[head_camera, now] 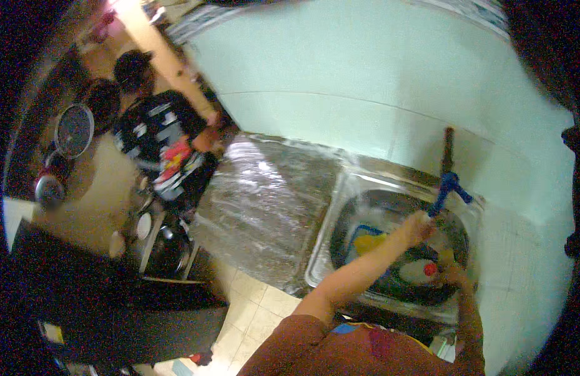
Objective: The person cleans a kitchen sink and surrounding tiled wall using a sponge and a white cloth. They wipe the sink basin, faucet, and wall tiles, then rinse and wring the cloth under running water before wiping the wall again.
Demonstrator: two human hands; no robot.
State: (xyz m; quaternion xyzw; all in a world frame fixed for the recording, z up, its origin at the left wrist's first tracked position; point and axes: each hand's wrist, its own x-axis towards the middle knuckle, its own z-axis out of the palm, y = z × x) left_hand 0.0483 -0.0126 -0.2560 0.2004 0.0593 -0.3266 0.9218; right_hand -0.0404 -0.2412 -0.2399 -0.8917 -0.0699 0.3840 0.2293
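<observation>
A stainless steel sink [318, 254] lies in front of me. My left hand [421, 225] reaches over the basin to the lower end of a blue tap fitting [447, 188] on a dark pipe; the blur hides whether the fingers grip it. My right hand [452, 275] is low inside the right of the basin, beside a pale round item with a red spot [430, 269]. Its fingers are too blurred to read. A blue-rimmed container [365, 229] and something yellow [367, 244] lie in the basin, partly behind my left forearm.
A wet stone counter [271, 211] adjoins the sink's left side. A pale green wall [318, 113] rises behind. At the left stands another person [163, 136] in a patterned black shirt, near a dark metal pan [170, 249]. A dark cabinet or counter [177, 329] fills the lower left.
</observation>
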